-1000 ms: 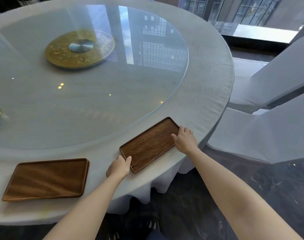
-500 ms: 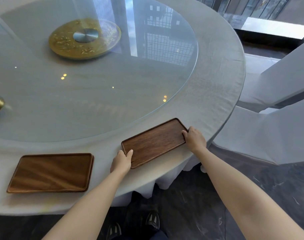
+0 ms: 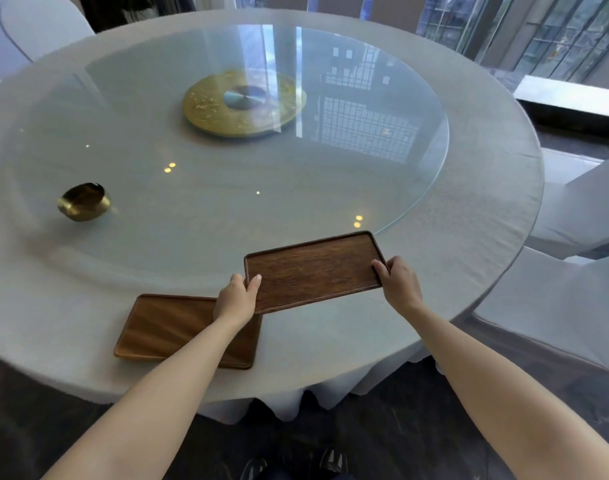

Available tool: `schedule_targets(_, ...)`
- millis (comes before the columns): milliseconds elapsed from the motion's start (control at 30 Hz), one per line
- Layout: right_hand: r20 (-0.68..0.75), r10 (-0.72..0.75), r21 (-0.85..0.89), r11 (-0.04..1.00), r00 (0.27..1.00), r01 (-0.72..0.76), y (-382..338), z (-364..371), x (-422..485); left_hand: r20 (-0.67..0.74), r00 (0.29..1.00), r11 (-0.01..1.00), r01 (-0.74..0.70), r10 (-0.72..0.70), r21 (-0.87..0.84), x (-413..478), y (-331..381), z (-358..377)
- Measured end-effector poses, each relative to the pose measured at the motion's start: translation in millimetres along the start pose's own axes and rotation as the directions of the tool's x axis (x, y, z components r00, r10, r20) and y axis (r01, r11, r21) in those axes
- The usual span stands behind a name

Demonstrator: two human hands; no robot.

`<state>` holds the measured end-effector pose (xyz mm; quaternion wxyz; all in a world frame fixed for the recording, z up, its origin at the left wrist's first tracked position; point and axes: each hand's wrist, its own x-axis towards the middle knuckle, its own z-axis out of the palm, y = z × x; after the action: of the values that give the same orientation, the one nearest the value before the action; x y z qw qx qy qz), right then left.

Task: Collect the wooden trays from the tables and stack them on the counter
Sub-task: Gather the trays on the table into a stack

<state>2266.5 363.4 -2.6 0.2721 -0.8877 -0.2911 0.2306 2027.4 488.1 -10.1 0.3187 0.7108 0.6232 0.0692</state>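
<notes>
Between both hands, tray (image 3: 313, 271) crosswise

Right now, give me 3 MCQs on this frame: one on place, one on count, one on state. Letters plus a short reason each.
1. Where is the small gold bowl?
A. On the glass turntable, left side
B. On the lighter tray
C. On a chair

2. How many wooden trays are in view?
A. One
B. Two
C. Three

3. What is the state of the darker tray?
A. Lying untouched on the cloth
B. Held at both short ends
C. Stacked under the other tray

Answers:
1. A: the gold bowl stands on the glass turntable, toward its left edge.
2. B: only the darker tray and the lighter tray show.
3. B: the left hand grips one end and the right hand the other; the tray's near left corner overlaps the lighter tray, which lies on the tablecloth.
</notes>
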Motion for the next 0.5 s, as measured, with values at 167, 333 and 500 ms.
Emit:
schedule_targets(167, 0.038, -0.054, 0.028, 0.998, 0.998, 0.052, -58.7, 48.2, -29.8, -0.068, 0.997, 0.998, 0.03, -0.026, 0.055, 15.5, -57.1, -58.9)
schedule_targets(333, 0.123, -0.063, 0.018, 0.998, 0.99, 0.061, -97.2, 102.4, -66.6, -0.088, 0.994, 0.989, 0.076, -0.065, 0.129, 27.7, -120.2, -102.7)
schedule_targets(500, 0.183, -0.05, -0.093, 0.993, 0.982, 0.068, -113.8, 151.5, -104.7, -0.057, 0.995, 0.948, 0.092, -0.078, 0.304, 40.3, -163.8, -127.3)
